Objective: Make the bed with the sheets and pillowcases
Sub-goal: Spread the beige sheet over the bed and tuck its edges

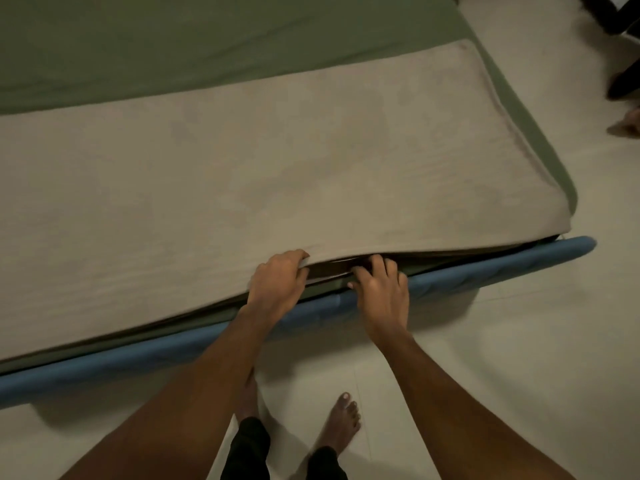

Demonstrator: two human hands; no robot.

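The blue rail (485, 268) of the bed frame runs across the view, lower toward the left and higher toward the right. Everything that matters sits just beyond it.

The left hand (277, 282) reaches over the rail. Its grip is closed around the near edge of the beige layer (242, 168), fingers curled over the top, raising that edge into a low arch. The right hand (379, 289) is beside it, also just past the rail. Its fingers are bent and pushed into the dark gap under the arch. Their tips are hidden, so I cannot tell whether that grip holds any cloth.

The green sheet (207, 39) covers the bed well beyond the rail. A thin strip of it also shows along the rail's far side, beneath the beige layer. That strip runs parallel to the rail, straight ahead of the right fingers and touching or nearly touching them.

The step looks like tucking the sheet's edge under the raised layer. The right hand is the nearer one for that, and the push would go away from the rail, across the strip's long axis. The left hand keeps the gap open.

On the near side of the rail, the person's bare feet (341, 424) stand on the pale floor (519, 375).
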